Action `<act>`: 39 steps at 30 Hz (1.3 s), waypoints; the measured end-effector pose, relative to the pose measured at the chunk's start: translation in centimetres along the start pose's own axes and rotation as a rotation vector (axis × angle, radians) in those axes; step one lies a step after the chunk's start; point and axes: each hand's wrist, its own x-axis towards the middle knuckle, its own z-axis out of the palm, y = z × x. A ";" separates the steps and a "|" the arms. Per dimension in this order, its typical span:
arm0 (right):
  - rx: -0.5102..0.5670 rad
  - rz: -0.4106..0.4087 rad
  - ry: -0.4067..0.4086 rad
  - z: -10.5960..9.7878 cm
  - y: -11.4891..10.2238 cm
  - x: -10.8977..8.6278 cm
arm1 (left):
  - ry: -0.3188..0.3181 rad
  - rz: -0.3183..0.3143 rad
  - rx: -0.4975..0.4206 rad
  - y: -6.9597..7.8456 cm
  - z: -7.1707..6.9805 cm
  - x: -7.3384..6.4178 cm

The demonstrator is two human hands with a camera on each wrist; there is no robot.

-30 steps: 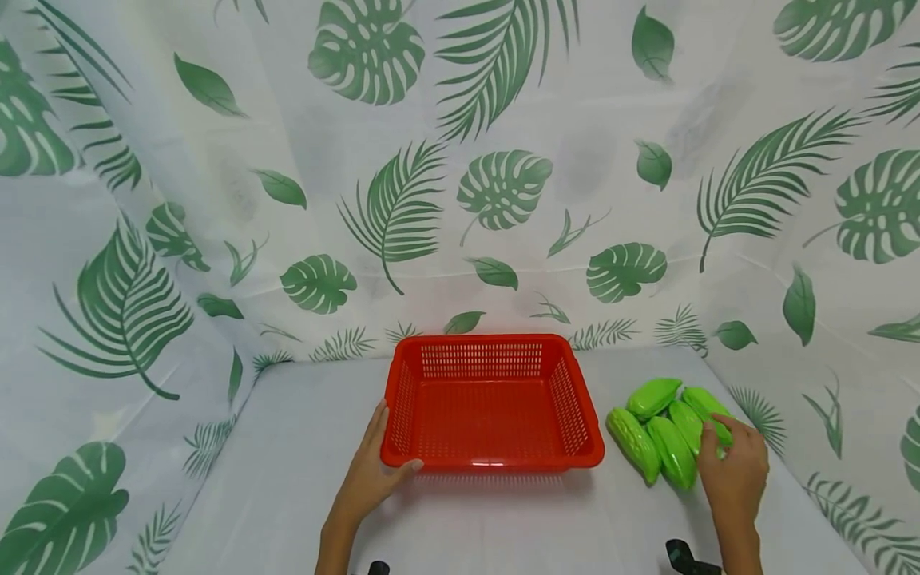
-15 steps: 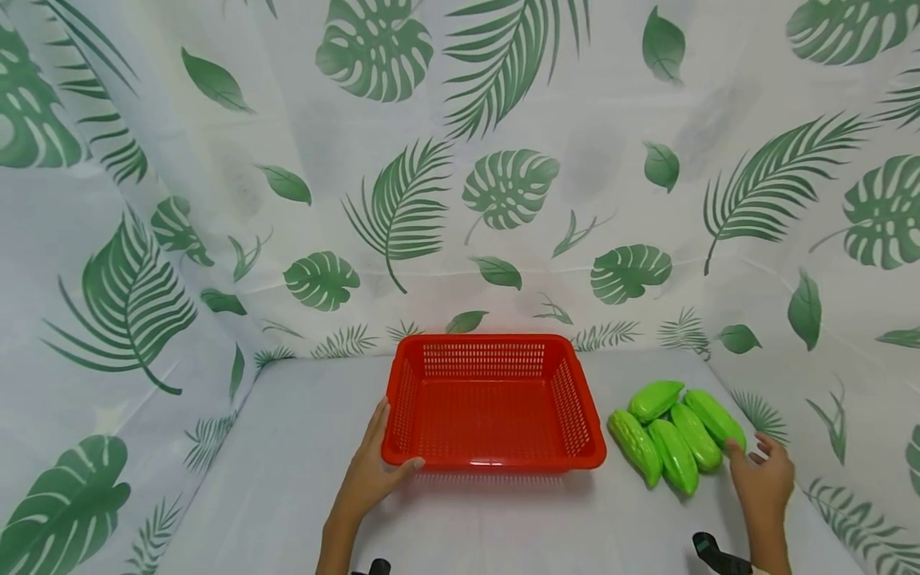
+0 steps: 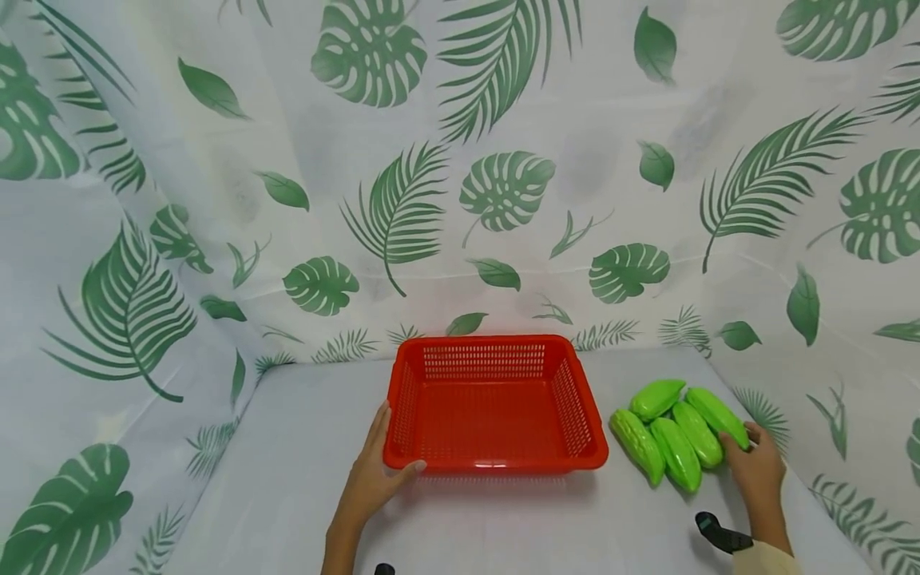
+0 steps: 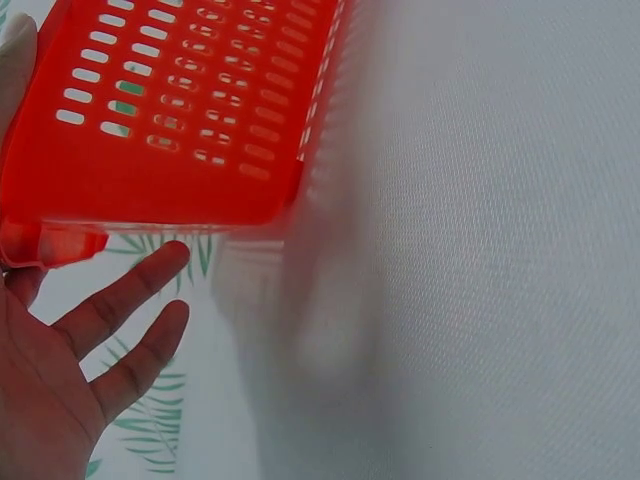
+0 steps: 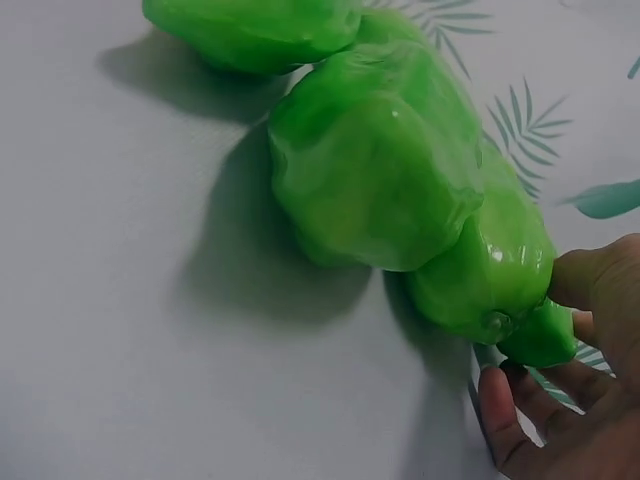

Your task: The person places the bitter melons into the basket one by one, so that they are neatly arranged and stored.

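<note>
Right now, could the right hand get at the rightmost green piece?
Most likely yes. The right hand is at the near end of the rightmost green piece, and nothing lies on top of it; only a neighbouring green piece sits close along its left side.

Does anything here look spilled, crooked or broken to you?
Nothing looks spilled, crooked or broken. The red perforated plastic basket sits upright, and five glossy green vegetable-shaped pieces lie grouped beside it. One small oddity: in the head view, the leftmost piece looks bumpier than its neighbours, though that may simply be its shape.
</note>
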 end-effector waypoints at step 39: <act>1.027 0.190 0.291 0.2 -3.2 -1.5 | 0.003 0.044 -0.100 -0.4 0.4 0.3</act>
